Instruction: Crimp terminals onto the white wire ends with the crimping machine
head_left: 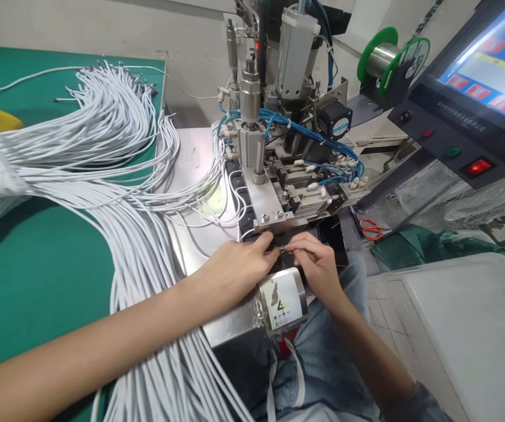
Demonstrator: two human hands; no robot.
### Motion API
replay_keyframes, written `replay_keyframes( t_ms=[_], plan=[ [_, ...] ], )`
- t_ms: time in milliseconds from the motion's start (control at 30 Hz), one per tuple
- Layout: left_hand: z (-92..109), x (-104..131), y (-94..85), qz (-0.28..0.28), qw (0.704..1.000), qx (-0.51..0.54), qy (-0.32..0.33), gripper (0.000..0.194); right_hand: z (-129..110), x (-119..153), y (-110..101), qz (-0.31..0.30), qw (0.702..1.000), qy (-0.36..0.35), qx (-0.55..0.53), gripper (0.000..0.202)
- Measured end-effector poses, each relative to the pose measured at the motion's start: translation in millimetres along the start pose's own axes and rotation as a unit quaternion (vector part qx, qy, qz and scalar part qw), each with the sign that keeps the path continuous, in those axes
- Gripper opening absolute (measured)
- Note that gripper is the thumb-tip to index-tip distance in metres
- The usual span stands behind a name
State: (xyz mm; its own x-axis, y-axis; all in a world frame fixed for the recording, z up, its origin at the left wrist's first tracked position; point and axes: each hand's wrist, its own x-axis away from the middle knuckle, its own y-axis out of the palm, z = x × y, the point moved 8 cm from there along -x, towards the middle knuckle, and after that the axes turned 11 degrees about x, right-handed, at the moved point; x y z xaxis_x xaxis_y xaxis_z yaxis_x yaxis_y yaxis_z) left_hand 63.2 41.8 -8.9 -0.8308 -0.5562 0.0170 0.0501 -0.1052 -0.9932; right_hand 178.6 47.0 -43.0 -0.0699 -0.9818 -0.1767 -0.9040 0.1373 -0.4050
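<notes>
My left hand [252,258] rests at the front of the machine with thumb and forefinger brought together; what they pinch is hidden. My right hand [316,261] meets it from the right, its fingertips pinching a tiny greenish part [282,249] that looks like a small connector board. The left thumb tip touches or nearly touches this part. Just above both hands sits the metal press plate [264,202] of the soldering-type machine [247,140]. White cables [217,193] run into the machine's left side, and one ends beside my left fingers. Below the hands hangs a labelled metal cover [282,302].
A thick bundle of white cables [146,246] lies across the green mat [50,252] and under my left forearm. At the right are a control screen [494,64], a green wire spool [382,58], red-handled cutters [370,228] and a pale bin [467,316].
</notes>
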Motion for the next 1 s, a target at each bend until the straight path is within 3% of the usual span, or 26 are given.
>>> replay_keyframes(
  t_ms=[200,533,767,900,1000],
  plan=[
    [0,-1,-1.1,-0.002,1.0,0.022,-0.01,0.034,12,-2,-1,0.02,0.998,0.054,0.003,0.019],
    [0,-2,-1.2,-0.021,0.999,0.026,-0.011,0.034,24,-12,19,-0.072,0.989,0.118,-0.058,0.014],
    [-2,0,-11.2,-0.031,0.997,0.038,-0.053,0.025,33,-8,37,-0.115,0.979,0.122,-0.114,0.029],
    [-7,6,-18.9,-0.042,0.994,0.004,-0.096,0.015,34,-13,33,-0.097,0.99,0.082,-0.057,0.027],
    [-9,8,-19.8,-0.041,0.994,-0.01,-0.103,0.015,20,-5,8,-0.005,0.998,0.059,0.009,0.026]
  ],
)
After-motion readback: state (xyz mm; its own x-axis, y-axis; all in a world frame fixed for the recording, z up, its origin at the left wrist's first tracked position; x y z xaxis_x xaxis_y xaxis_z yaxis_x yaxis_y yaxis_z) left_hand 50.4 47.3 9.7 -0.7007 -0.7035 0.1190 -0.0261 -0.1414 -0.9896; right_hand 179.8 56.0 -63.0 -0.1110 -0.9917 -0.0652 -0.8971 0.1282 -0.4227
